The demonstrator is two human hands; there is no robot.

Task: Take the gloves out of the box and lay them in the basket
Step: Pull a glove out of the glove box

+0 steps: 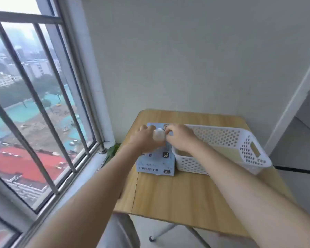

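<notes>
From the camera on the person's head, the view drops onto a small light-wood folding table pushed into the corner between a barred window and a plain pale wall. A pale blue cardboard glove box printed with black XL labels lies flat near the table's window side, its long side touching or just beside a white perforated plastic basket with cut-out handles, which sits on the right half of the table; the closeness looks deliberate, so that a glove need travel only a short way from one to the other. Both bare forearms reach in over the near edge and meet above the far part of the box. The left hand rests on the box top with fingers curled, and it seems to be steadying the box so it does not lift or slide; whether it also holds the glove I cannot tell. The right hand has its fingertips drawn together on a whitish, bunched glove that bulges up between the two hands, apparently coming out of the box's opening. The glove is thus at the box, not in the basket, whose floor shows nothing white lying on it so far as the motion blur allows. A few green leaves poke up between the table and the windowsill.
</notes>
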